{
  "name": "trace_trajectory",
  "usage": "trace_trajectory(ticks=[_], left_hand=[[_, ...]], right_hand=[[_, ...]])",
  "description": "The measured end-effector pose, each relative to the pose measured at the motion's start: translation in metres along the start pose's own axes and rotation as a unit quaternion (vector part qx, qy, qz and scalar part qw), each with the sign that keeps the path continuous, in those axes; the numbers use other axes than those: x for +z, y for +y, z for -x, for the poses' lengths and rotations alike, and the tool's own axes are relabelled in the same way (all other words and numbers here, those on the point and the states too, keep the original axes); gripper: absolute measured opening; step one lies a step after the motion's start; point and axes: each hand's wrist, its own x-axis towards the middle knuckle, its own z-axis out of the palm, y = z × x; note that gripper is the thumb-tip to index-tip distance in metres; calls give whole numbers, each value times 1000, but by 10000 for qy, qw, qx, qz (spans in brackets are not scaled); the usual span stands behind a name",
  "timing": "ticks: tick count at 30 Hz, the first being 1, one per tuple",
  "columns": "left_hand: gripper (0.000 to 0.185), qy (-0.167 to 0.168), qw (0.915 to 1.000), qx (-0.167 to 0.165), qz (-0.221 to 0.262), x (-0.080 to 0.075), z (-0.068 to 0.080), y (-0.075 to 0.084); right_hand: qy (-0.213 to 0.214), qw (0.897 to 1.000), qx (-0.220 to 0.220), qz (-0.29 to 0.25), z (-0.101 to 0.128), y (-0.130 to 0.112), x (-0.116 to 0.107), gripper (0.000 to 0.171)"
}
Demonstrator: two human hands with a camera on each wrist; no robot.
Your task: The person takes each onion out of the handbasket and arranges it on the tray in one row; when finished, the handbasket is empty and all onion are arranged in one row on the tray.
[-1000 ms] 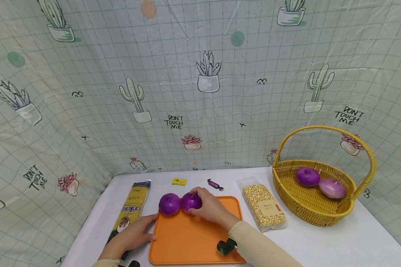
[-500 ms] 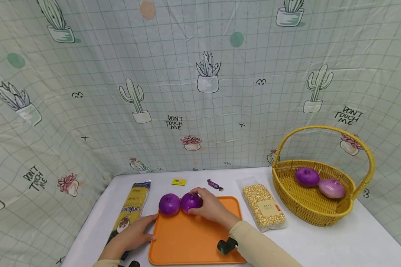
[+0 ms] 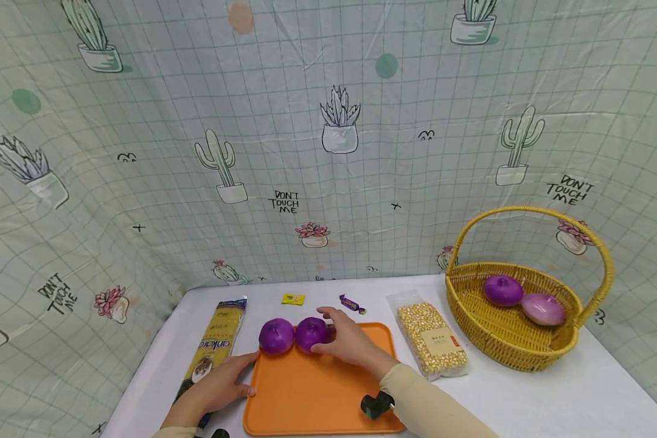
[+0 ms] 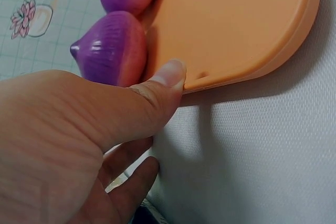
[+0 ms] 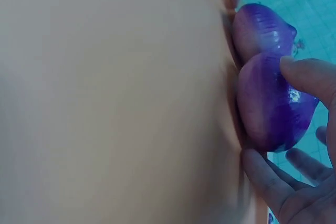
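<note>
Two purple onions, the left onion and the right onion, sit side by side at the far left corner of an orange tray. Around the right onion, my right hand has its fingers spread loosely. In the right wrist view its thumb overlaps the onion's top while the other fingers stand apart from it. My left hand lies along the tray's left side with relaxed fingers. Its thumb touches the tray rim in the left wrist view, just by the left onion's side.
A yellow wicker basket with two more onions stands at the right. Between it and the tray lies a bag of corn kernels. A yellow pasta pack is at the left; a purple candy and a small yellow packet lie behind.
My right hand has loosened from the right onion: its fingers have spread and drawn back slightly to the right. The left hand stays in place.
</note>
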Motion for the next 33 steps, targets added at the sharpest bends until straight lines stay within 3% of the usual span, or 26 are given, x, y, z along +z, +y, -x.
trace_trajectory(ticks=[33], left_hand=[[71,15,10000,73,47,-1,2,1]], right_hand=[[-34,10000,69,27,24,17,-24,74]])
